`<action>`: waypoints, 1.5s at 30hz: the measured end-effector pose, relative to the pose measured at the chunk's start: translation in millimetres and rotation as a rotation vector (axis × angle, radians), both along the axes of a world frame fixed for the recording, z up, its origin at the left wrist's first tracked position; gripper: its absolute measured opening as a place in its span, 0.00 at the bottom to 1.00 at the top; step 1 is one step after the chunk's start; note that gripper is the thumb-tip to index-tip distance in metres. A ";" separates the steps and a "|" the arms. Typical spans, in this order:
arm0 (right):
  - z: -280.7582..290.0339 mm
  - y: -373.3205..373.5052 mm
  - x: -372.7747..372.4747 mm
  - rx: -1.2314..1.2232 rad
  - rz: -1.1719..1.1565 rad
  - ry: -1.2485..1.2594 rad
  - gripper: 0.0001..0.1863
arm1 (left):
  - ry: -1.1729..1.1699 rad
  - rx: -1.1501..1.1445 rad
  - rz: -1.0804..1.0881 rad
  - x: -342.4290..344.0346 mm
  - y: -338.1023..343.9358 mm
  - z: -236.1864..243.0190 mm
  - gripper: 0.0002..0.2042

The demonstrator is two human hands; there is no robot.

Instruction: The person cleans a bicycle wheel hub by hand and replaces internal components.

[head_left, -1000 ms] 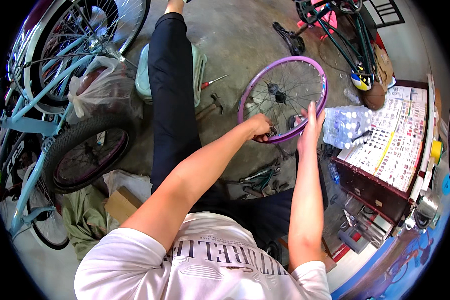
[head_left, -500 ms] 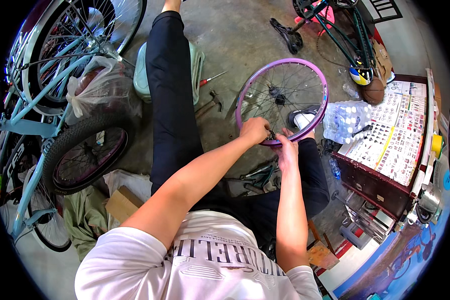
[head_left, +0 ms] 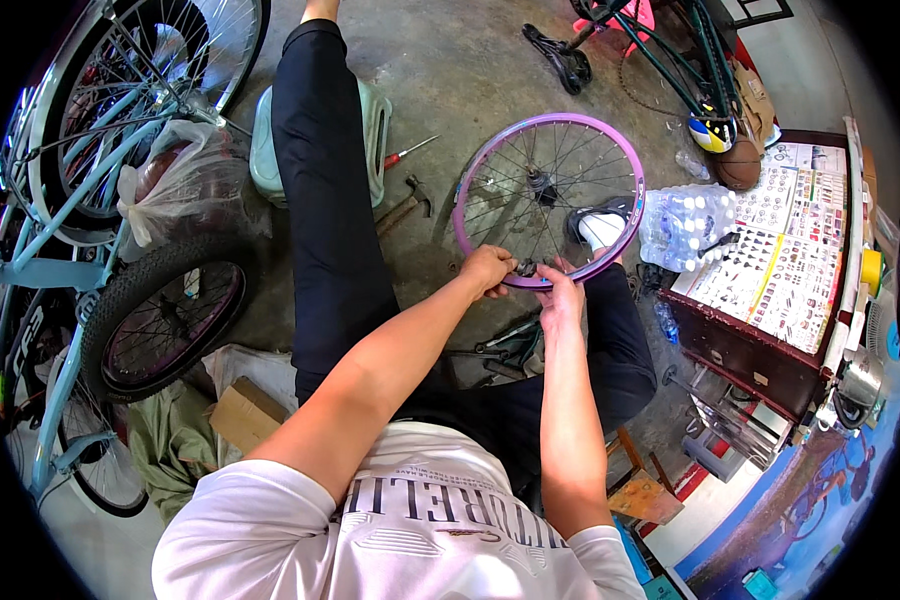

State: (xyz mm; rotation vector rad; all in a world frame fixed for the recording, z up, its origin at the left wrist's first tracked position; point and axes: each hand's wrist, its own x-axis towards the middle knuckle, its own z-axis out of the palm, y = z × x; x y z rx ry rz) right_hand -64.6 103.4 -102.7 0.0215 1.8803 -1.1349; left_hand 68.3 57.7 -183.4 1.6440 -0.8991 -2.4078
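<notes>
A bare bicycle wheel (head_left: 638, 170) with a purple rim, dark spokes and no tyre is held tilted in front of me. Its dark hub (head_left: 542, 187) shows in the middle. My left hand (head_left: 487, 271) is closed round the near left part of the rim, fingers curled under it. My right hand (head_left: 562, 293) grips the rim a little further right, thumb on top. Between the two hands, by the rim's inner edge, sits a small dark piece (head_left: 526, 268); its kind is too small to tell.
A hammer (head_left: 406, 204) and a red-handled screwdriver (head_left: 410, 151) lie on the floor. Left are a pale blue stool (head_left: 374, 140), a tyred wheel (head_left: 105, 340) and bicycles. Bottled water (head_left: 682, 225) stands beside a paper-covered cabinet (head_left: 760, 270) on the right. My shoe (head_left: 600, 230) is behind the wheel.
My left hand has shifted left along the rim, slightly further from the right hand. The view has moved a little, so wheel and surroundings appear further left.
</notes>
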 end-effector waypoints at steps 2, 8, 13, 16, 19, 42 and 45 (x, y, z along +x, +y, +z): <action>-3.5 2.1 0.4 0.011 -0.021 0.006 0.31 | -0.019 -0.016 -0.024 -0.8 0.9 -1.0 0.18; -11.4 2.9 -0.9 -0.043 -0.100 -0.059 0.32 | 0.004 -0.058 -0.195 9.5 -11.9 19.6 0.30; -7.4 -3.0 0.2 -0.009 -0.068 -0.018 0.29 | -0.082 -0.097 -0.260 5.5 -15.1 22.4 0.34; -8.3 -2.7 -1.1 0.029 -0.059 0.004 0.28 | -0.316 -0.490 -0.325 3.3 -16.7 32.5 0.36; -10.3 -2.5 -1.2 0.034 -0.077 0.002 0.28 | -0.363 -0.420 -0.306 -0.4 -26.8 49.2 0.35; -31.4 24.4 4.0 0.059 -0.098 -0.208 0.20 | -0.129 -0.238 -0.303 13.5 -34.7 -2.7 0.15; -27.3 24.8 14.3 0.088 -0.072 -0.169 0.17 | -0.204 -0.321 -0.417 15.7 -31.1 -14.1 0.17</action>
